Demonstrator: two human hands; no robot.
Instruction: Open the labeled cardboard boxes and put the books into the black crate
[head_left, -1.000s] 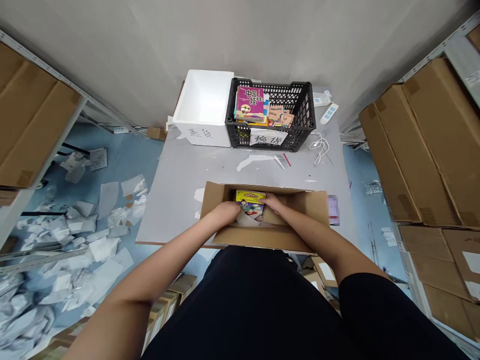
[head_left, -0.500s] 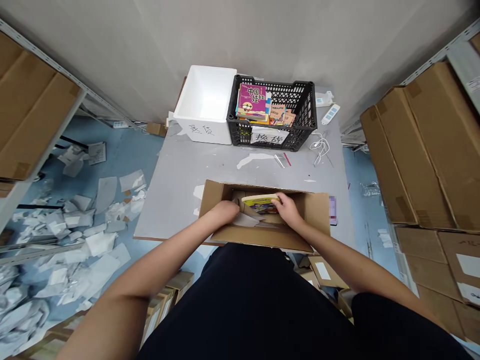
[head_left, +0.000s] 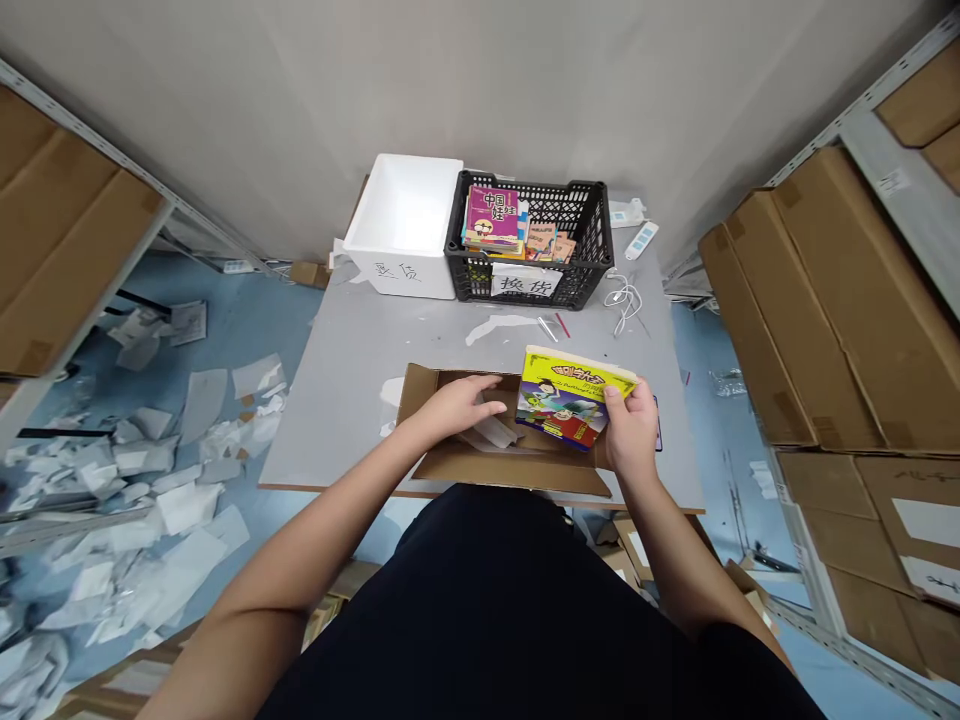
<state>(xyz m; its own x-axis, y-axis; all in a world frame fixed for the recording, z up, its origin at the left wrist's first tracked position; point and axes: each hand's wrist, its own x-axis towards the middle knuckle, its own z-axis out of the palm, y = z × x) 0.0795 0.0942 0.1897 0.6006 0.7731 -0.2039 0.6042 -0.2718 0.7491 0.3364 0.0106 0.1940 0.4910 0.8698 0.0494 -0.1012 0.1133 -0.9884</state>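
The right hand point(head_left: 630, 427) is clenching a yellow-covered illustrated paperback point(head_left: 574, 398) by its right edge, with the thumb on the cover, holding it tilted above the near right corner of an open cardboard box point(head_left: 510, 475). The left hand point(head_left: 461, 405) is staying open and unclenched inside the box, fingers extended just above a pale sheet of packing material point(head_left: 487, 432); whether it is touching the sheet cannot be told. Both forearms are angling in from the lower edge of the view, elbows out to the sides. The box is sitting on a grey bench point(head_left: 337, 420). Farther along the bench, a black plastic crate point(head_left: 577, 285) is holding a magenta book point(head_left: 493, 215) and smaller books point(head_left: 551, 240), beside a white foam box point(head_left: 405, 275). Shredded white paper point(head_left: 127, 480) is littering the blue floor.
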